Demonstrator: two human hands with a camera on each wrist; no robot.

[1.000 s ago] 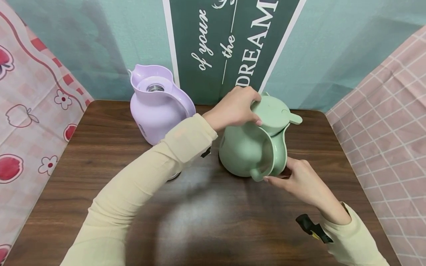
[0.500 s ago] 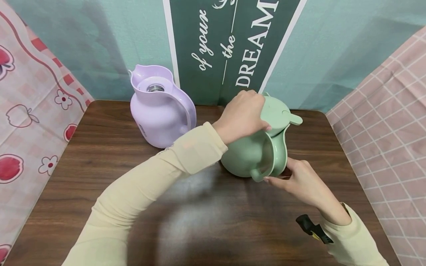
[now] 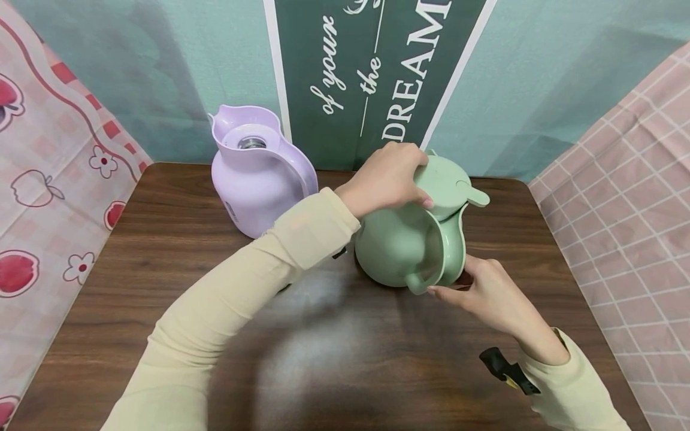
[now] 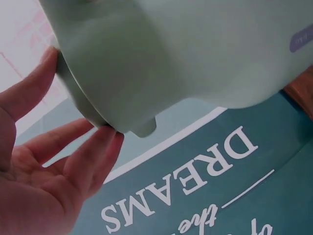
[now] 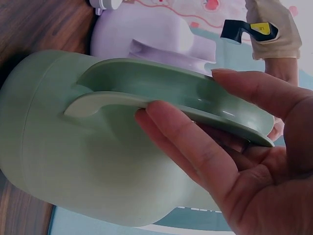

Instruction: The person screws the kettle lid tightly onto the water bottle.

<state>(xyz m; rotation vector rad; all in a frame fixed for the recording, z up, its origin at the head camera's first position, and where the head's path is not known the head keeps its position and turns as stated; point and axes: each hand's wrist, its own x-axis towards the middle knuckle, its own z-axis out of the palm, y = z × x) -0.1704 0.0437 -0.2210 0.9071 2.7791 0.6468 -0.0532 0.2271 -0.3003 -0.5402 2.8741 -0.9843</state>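
A green vacuum jug stands at the back right of the table, its round flat lid seated in the top. My left hand reaches across and holds the lid's rim, thumb on the near side and fingers on the far side. In the left wrist view those fingertips touch the lid edge, beside the jug's spout. My right hand grips the jug's handle from the front right, with its thumb along one side and fingers along the other. Part of the handle is hidden behind the fingers.
A lilac vacuum jug without a lid over its mouth stands to the left, its handle turned toward the green jug. A small pale object lies near it, mostly hidden by my left sleeve. A teal cloth wall rises close behind both jugs.
My left hand shifted slightly right and nearer across the lid, then back left, still at its rim. The right hand and both jugs have stayed in place.
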